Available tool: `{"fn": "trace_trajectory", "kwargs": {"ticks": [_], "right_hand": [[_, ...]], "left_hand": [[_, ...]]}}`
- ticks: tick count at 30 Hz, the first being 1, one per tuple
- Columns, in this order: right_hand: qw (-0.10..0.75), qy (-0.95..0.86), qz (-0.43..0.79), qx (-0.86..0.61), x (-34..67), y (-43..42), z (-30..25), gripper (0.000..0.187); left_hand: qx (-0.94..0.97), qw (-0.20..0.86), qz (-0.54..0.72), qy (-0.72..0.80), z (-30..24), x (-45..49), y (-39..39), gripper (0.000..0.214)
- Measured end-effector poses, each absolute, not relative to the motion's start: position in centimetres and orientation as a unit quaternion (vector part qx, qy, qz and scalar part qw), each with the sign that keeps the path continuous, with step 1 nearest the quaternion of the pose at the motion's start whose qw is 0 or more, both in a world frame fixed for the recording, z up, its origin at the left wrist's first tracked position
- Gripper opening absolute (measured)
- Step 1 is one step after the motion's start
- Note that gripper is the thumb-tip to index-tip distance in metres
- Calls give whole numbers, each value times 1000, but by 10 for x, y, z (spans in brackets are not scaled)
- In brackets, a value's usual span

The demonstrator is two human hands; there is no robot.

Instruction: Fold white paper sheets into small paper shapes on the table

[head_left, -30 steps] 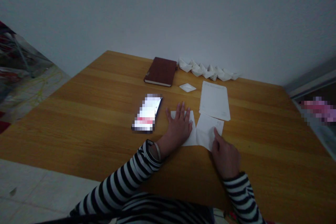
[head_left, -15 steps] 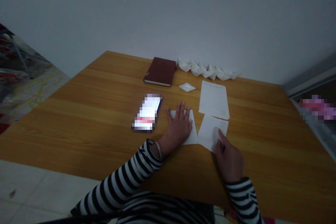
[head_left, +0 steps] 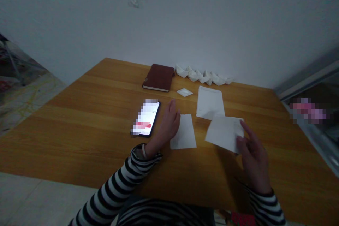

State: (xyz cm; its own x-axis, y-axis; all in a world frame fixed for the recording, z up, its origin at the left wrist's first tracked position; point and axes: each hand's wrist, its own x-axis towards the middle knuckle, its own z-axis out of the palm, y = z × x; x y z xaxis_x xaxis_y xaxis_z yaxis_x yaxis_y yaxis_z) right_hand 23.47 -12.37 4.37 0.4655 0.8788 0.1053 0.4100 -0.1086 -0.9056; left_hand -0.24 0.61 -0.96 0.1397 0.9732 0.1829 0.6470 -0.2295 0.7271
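Between the thumb and fingers of my right hand point(head_left: 254, 159) is one edge of a white sheet of paper point(head_left: 222, 132), lifted and tilted above the table. My left hand point(head_left: 169, 122) hovers at the left edge of a second white sheet of paper point(head_left: 186, 136), its fingers stretched out and holding nothing. That second sheet lies flat on the wood. Behind the lifted sheet rests a small stack of white paper point(head_left: 210, 102), its near edge partly covered.
Left of my left hand lies a lit phone point(head_left: 147, 118). Farther back are a brown notebook point(head_left: 159, 77), a flat diamond-shaped folded paper point(head_left: 184, 92) and a row of several folded paper boats point(head_left: 196, 74) along the wall. All rest on a wooden table point(head_left: 92, 120).
My right hand has raised its sheet and moved it right, away from the other sheet. My left hand has come up off the paper and shifted left. The view has tilted slightly.
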Motion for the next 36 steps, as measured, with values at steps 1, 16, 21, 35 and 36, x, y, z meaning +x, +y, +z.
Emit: {"fn": "trace_trajectory", "kwargs": {"ticks": [1, 16, 21, 35, 36], "right_hand": [[499, -476, 282, -667, 219, -115, 47, 60], [253, -687, 209, -649, 154, -66, -23, 65], [197, -729, 164, -634, 181, -60, -12, 59], [137, -763, 24, -631, 218, 26, -25, 32], [136, -762, 25, -633, 217, 25, -27, 32]], "left_hand": [[672, 287, 372, 572, -10, -6, 10, 54], [878, 109, 166, 436, -25, -10, -17, 57], [912, 36, 94, 398, -37, -10, -24, 55], [881, 8, 109, 461, -40, -14, 24, 70], [883, 2, 109, 456, -44, -11, 27, 68]]}}
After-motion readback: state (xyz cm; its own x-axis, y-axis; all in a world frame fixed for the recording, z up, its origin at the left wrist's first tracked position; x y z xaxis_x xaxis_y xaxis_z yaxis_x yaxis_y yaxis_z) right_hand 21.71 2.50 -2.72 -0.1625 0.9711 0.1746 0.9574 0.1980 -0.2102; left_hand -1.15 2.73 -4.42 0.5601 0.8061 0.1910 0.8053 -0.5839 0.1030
